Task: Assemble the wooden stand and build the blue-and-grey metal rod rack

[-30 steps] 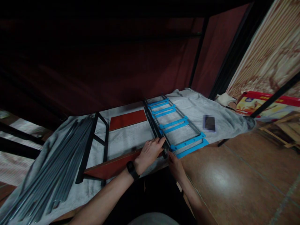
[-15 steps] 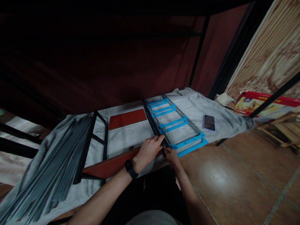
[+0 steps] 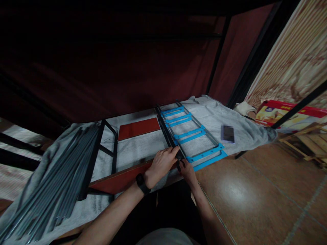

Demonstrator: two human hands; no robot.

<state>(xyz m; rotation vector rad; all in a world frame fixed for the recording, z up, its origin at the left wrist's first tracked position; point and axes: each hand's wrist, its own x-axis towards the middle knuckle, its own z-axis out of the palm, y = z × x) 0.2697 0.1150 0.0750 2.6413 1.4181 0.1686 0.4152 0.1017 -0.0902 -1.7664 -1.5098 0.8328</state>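
My left hand [image 3: 163, 161] is wrapped over the near end of a black metal bar [image 3: 167, 134], its thumb lying along the top. Close beside it, my right hand [image 3: 187, 171] is closed in a pinch at the same end; whatever is between the fingers is too small to make out. A red-brown board [image 3: 116, 180] stands on edge from the bar across to a black metal side frame [image 3: 91, 160] on the left, partly behind my left forearm. Between the frames, farther back, lies a second red-brown board [image 3: 139, 129].
Grey metal tubes [image 3: 62, 173] lie heaped at the left on a grey cloth [image 3: 209, 115]. Blue brackets on grey rods [image 3: 208, 156] lie right of the bar. A phone [image 3: 228, 133] sits farther right. Beyond are a red-yellow box [image 3: 283, 114] and a wooden rack [image 3: 310, 143].
My right hand's fingers have turned slightly at the end of the bar. The left hand, boards and frames stay in place.
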